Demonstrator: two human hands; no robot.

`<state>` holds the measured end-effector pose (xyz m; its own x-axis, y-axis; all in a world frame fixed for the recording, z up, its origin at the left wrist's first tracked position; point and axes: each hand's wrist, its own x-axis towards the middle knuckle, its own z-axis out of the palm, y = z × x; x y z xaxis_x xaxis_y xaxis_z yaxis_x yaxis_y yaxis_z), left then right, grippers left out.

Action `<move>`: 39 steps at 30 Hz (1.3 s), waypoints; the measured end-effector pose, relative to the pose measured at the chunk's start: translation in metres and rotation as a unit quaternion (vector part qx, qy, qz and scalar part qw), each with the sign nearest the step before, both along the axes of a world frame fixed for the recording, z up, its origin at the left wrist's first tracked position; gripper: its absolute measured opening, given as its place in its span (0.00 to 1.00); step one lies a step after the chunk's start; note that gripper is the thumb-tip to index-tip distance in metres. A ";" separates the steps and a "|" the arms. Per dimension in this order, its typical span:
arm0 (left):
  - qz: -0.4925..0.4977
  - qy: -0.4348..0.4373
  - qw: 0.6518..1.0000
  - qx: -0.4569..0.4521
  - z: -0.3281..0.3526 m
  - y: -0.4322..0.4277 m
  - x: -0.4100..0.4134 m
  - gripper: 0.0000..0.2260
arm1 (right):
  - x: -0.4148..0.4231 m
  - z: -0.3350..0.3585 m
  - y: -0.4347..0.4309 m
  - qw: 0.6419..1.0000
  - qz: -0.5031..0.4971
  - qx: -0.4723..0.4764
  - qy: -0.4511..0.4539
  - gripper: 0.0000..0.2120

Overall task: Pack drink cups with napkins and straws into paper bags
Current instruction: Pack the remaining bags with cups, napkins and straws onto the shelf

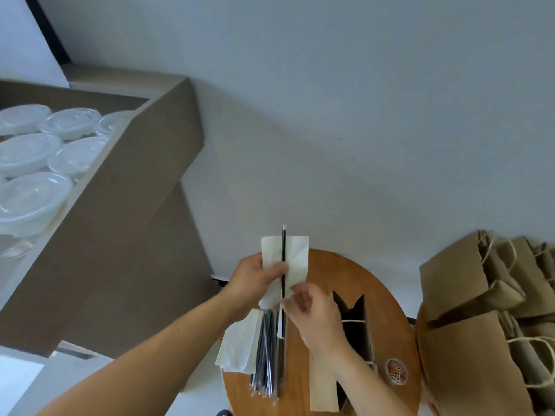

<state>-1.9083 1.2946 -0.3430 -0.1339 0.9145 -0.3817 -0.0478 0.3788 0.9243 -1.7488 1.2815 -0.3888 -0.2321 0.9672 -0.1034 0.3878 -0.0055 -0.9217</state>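
The left hand (255, 280) grips a white napkin (297, 256) held up above the table, fingers curled behind the paper and the thumb pressing across its front. Under that thumb a single black straw (283, 247) in a clear sleeve lies lengthwise down the middle of the napkin, its tip standing out past the napkin's upper edge. The right hand (315, 316) pinches the lower part of the same straw between thumb and fingertips, just below the napkin's bottom edge.

Beneath both hands a loose bundle of wrapped straws (265, 355) lies on a round wooden table (336, 271), touching a small pile of napkins (237, 346) that overhangs the table's left rim. Just right of the right hand an open paper bag (354, 334) stands on the table, mouth upward, with a twine handle across the opening. A round red-patterned sticker (396, 370) shows beside it; whether it sits on the bag or on the wood, I cannot tell.

At the far right, a heap of brown paper bags (462, 283) with twine handles lies partly over the table's edge. At the left a large cardboard box (126, 211) stands open, with clear lidded cups (30, 193) packed close together inside. The floor around everything is plain pale grey, with a dark strip at the top left corner
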 end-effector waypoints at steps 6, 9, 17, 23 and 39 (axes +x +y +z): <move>-0.106 -0.056 0.991 0.059 0.048 0.007 0.027 0.10 | 0.042 0.049 0.021 0.995 -0.026 0.013 0.091 0.21; -0.149 -0.038 0.984 0.088 0.061 0.010 0.049 0.10 | 0.061 0.060 0.024 0.997 -0.008 0.038 0.065 0.07; -0.191 -0.012 0.976 0.107 0.061 0.021 0.083 0.08 | 0.095 0.061 0.024 0.995 -0.037 0.091 0.020 0.04; -0.189 -0.010 0.976 0.106 0.052 0.029 0.093 0.07 | 0.105 0.057 0.031 0.994 -0.041 0.102 0.005 0.05; -0.455 0.104 0.849 -0.249 -0.070 -0.044 0.115 0.19 | 0.094 -0.035 0.079 0.979 -0.071 0.014 -0.188 0.18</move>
<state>-1.7937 1.2505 -0.4130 0.4299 0.4082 -0.8053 0.6174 0.5179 0.5921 -1.6545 1.3603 -0.4242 -0.0447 0.9907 -0.1282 0.6969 -0.0610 -0.7146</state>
